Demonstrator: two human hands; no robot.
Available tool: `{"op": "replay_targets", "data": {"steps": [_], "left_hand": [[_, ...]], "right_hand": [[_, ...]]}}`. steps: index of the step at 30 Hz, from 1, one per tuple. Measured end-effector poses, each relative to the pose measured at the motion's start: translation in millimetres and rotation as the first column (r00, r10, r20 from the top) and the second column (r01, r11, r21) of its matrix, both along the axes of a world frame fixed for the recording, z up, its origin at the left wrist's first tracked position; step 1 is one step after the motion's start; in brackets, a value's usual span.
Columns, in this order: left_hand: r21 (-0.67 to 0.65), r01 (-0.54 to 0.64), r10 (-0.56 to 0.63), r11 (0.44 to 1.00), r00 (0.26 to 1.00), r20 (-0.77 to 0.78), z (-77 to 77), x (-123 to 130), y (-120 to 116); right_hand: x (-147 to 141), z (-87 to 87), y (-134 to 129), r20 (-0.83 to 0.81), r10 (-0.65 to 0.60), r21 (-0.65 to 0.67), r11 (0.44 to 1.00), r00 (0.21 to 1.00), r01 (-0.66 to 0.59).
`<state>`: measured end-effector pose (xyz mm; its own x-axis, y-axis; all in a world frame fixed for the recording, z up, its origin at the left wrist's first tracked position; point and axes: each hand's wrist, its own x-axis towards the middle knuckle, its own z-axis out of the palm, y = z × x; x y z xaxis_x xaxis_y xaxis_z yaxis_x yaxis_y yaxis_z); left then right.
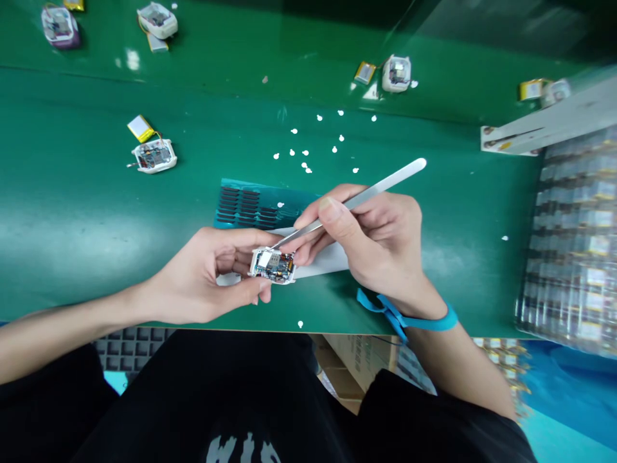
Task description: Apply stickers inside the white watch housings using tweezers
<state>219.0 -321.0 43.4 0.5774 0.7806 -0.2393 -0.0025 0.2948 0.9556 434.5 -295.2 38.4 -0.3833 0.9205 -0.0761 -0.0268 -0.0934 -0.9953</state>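
Between the fingers and thumb of my left hand (216, 273) is a small white casing (274, 265) with an exposed circuit board. Silver tweezers (385, 183) are gripped in my right hand (371, 238), slanting down to the left, with their tips at the casing's upper edge. Fingertips of my right hand are close to the casing's right side. A white sheet (328, 260) lies under both hands. Behind them is a blue-green strip (248, 206) with rows of dark pieces, partly covered by my right hand.
Small white stickers (341, 138) are scattered on the green table (202, 154). An open casing with a battery (155, 155) lies left, more at the back. Stacked clear trays (573, 238) and a white bar (549, 116) stand right.
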Motion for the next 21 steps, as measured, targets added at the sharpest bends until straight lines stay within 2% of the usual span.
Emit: {"op": "replay_targets", "data": {"steps": [11,21], "left_hand": [[0.027,0.0,0.001,1.0,0.999,-0.042,-4.4,-2.1,0.3],[-0.001,0.017,-0.017,1.0,0.997,-0.07,-1.7,-0.2,1.1]], "right_hand": [[1.6,2.5,1.5,-0.049,0.147,-0.052,0.987,0.988,-0.15],[-0.3,-0.4,-1.8,0.075,0.001,0.065,0.998,0.997,-0.006]]}}
